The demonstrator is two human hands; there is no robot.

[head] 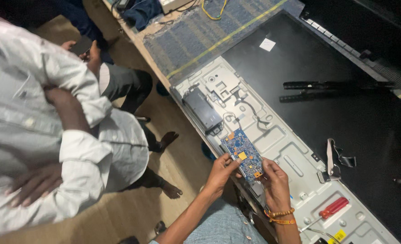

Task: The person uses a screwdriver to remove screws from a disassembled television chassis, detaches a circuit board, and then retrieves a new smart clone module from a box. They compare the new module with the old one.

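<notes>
while you lean over the opened back of the flat screen, both of your hands close on the blue circuit board, which sits tilted above the grey metal chassis. your left hand pinches the board's near left edge with thumb and fingertips; your right hand, beaded bands at the wrist, grips its lower right corner by a small orange patch. a yellow square label sits on the board between your two grips. just up from your left hand lies a black rectangular box on the chassis. to the right of your right wrist rests a red-handled screwdriver, with a small yellow sticker below it. far above the grip, a white square label sits on the black panel. left of you stands a person in a white shirt.
</notes>
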